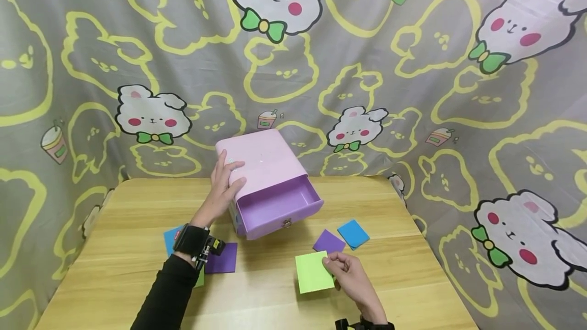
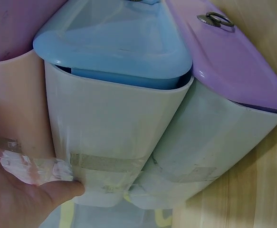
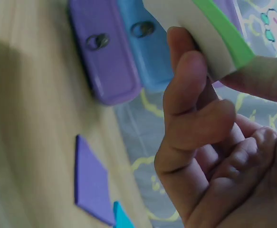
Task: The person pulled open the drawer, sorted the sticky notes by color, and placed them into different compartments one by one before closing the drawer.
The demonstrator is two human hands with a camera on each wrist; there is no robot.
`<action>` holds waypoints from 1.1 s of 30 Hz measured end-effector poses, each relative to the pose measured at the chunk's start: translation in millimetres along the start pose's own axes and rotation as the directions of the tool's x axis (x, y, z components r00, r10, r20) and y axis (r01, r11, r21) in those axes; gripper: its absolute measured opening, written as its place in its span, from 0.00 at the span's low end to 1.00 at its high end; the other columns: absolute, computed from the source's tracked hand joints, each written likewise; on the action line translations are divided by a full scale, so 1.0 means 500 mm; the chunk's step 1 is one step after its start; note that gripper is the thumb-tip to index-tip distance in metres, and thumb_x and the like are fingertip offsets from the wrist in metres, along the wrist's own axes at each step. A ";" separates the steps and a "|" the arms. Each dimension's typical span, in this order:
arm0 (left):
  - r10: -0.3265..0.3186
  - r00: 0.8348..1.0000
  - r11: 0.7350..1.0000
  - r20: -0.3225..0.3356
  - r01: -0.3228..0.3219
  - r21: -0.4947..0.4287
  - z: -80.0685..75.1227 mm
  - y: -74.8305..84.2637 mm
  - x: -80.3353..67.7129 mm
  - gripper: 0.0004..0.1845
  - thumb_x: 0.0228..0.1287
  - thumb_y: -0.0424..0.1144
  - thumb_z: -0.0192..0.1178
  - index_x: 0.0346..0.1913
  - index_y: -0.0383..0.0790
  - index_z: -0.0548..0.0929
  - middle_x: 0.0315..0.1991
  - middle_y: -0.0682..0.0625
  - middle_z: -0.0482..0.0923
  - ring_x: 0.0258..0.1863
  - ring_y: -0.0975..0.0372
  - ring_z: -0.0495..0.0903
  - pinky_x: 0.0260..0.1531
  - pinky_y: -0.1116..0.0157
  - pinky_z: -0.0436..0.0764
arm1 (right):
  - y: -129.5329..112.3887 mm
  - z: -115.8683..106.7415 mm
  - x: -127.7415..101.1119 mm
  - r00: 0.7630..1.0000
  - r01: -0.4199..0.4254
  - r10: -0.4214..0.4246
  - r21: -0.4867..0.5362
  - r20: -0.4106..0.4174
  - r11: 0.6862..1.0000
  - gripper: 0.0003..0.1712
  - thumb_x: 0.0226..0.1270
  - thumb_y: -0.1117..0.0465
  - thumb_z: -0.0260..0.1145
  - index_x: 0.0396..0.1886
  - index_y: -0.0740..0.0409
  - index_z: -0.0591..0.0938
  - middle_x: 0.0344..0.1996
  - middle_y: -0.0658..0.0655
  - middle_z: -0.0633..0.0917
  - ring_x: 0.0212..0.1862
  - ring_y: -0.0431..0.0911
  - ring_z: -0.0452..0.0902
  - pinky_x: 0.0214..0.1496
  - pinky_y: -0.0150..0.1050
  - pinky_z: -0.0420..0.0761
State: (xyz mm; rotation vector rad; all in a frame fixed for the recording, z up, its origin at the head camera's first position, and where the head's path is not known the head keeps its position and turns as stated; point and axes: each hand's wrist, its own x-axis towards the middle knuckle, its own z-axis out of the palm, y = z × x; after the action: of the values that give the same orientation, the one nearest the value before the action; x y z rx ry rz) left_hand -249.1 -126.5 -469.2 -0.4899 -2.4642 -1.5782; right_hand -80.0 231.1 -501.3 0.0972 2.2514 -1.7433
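Right hand: the right hand is nearest the viewer, at about 5 o'clock on the table. Its thumb and curled fingers pinch the right edge of a green square. The right wrist view shows the same grasp from close up, on the green square.
Green square: it is lifted at the pinched edge, near the table's front middle, just in front of the drawer box.
Left hand: the left hand is at about 10 o'clock, with relaxed fingers spread flat against the top left corner of the pink drawer box. It presses the box and does not grip it. A dark sleeve and a wrist strap cover the arm.
Squares by the left arm: a dark purple square and a blue square lie flat beside the wrist.
Squares by the right hand: a purple square and a blue square lie just beyond the green one, at about 2 o'clock from it.
Drawer: the purple drawer is pulled out towards the viewer, its small ring handle showing.
Table: a pale wooden table.
Backdrop: a grey cloth printed with rabbits hangs farthest away.
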 end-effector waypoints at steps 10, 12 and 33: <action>0.004 1.000 1.000 -0.005 -0.004 -0.010 0.003 -0.004 -0.006 0.26 0.73 0.49 0.52 0.71 0.50 0.68 0.84 0.50 0.22 0.81 0.39 0.24 0.68 0.21 0.35 | -0.053 -0.019 0.001 0.993 0.070 -0.074 0.046 0.094 0.996 0.23 0.75 0.54 0.62 0.53 0.73 0.76 0.19 0.40 0.79 0.22 0.36 0.74 0.24 0.27 0.75; 0.002 1.000 1.000 0.001 -0.002 -0.008 0.001 -0.002 -0.006 0.26 0.73 0.49 0.52 0.72 0.51 0.68 0.84 0.51 0.21 0.81 0.40 0.24 0.68 0.21 0.35 | -0.068 -0.022 0.004 0.989 0.093 -0.098 0.055 0.107 0.994 0.23 0.76 0.54 0.62 0.53 0.73 0.75 0.20 0.41 0.80 0.21 0.35 0.74 0.23 0.26 0.75; -0.010 1.000 1.000 0.006 0.010 -0.003 -0.004 0.002 -0.005 0.26 0.74 0.50 0.52 0.71 0.53 0.68 0.84 0.55 0.22 0.82 0.44 0.24 0.69 0.22 0.37 | -0.221 -0.031 0.069 0.968 0.235 -0.239 0.059 0.078 0.970 0.20 0.75 0.51 0.64 0.54 0.62 0.77 0.12 0.44 0.75 0.14 0.38 0.69 0.19 0.30 0.69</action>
State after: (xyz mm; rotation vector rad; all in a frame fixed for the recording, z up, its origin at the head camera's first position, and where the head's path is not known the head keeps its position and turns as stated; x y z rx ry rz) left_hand -246.6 -128.3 -468.2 -0.4842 -2.4726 -1.5863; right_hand -141.1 212.6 -403.6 -0.2417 2.2351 -1.8825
